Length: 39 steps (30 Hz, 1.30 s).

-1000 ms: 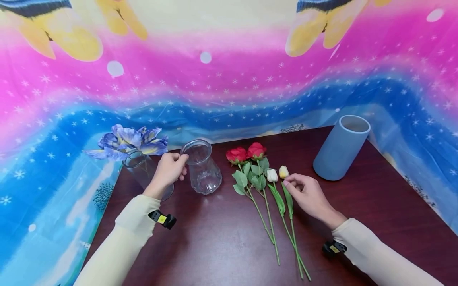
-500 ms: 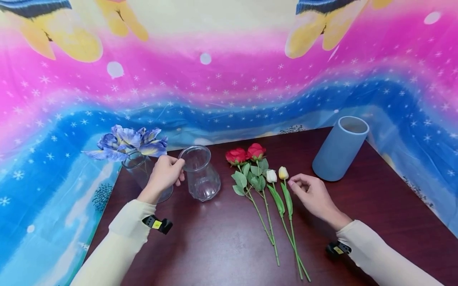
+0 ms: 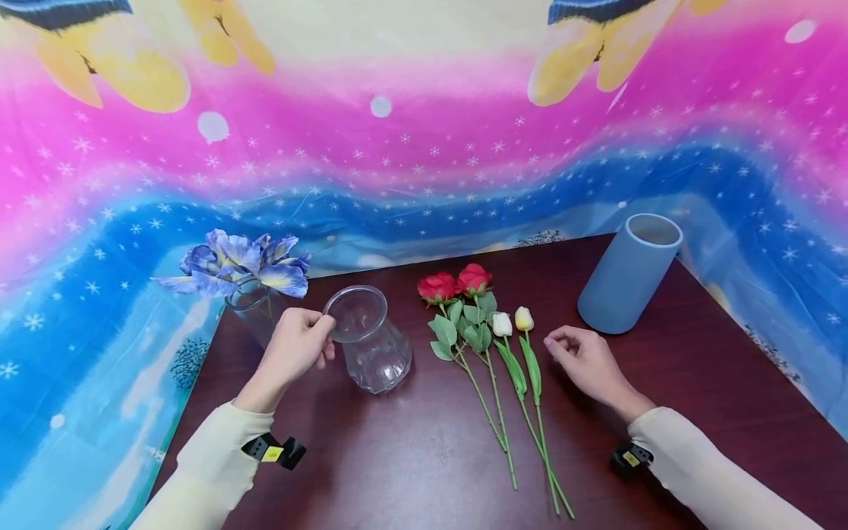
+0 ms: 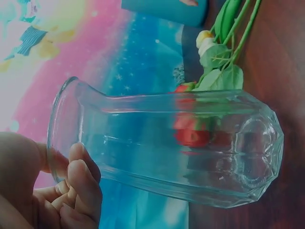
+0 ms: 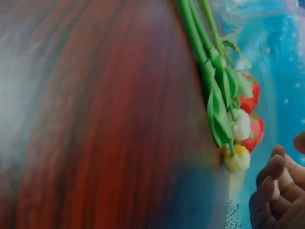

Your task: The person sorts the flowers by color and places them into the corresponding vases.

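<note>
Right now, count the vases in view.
3: the iris vase at left, partly behind the left hand; the empty glass vase which that hand pinches; the blue vase at right.

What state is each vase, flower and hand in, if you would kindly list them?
Clear glass vase: no flowers in it.
Left hand: pinching that vase's rim.
Right hand: holding nothing.
Second glass vase: holding blue flowers, partly hidden by the left hand.
Blue-grey vase: standing, no flowers showing.
Red roses: lying on the table.
White tulip: lying on the table.
Yellow tulip: lying, stem crossing the white one's.
</note>
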Available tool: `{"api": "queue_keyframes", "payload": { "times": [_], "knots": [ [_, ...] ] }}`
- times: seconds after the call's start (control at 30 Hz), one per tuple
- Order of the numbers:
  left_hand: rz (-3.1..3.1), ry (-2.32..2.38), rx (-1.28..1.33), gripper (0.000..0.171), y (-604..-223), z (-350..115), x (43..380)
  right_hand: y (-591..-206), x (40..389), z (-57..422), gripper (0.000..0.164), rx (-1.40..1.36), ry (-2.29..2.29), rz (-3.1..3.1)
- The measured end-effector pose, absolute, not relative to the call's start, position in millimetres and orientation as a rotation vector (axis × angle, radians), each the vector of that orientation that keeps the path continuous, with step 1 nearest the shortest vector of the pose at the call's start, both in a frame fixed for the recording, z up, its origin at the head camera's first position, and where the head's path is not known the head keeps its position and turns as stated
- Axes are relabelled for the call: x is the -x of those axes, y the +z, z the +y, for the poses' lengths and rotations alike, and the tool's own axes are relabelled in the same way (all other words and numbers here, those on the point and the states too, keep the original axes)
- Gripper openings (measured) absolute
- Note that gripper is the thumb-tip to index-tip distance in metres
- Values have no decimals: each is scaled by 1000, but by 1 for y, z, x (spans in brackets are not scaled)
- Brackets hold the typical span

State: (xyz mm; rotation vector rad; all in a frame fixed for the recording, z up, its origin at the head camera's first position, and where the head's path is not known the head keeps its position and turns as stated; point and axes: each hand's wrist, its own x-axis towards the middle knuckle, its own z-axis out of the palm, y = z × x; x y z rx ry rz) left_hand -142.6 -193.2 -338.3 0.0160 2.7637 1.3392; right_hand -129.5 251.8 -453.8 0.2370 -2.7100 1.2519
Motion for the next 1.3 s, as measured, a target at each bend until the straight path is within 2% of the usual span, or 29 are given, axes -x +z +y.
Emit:
{"api": "queue_keyframes", "payload": {
  "times": [0.23, 0.5, 1.3],
  "knots": [
    [2788, 1285, -49, 38, -339, -197, 125, -460, 128, 258, 19, -271, 1122, -2946],
    [2788, 1289, -41, 35, -337, -195, 110, -459, 122, 251, 15, -276, 1011, -3034],
    [2728, 1349, -63, 34, -345, -195, 101, -459, 112, 238, 25, -286, 849, -3111]
  ]
}}
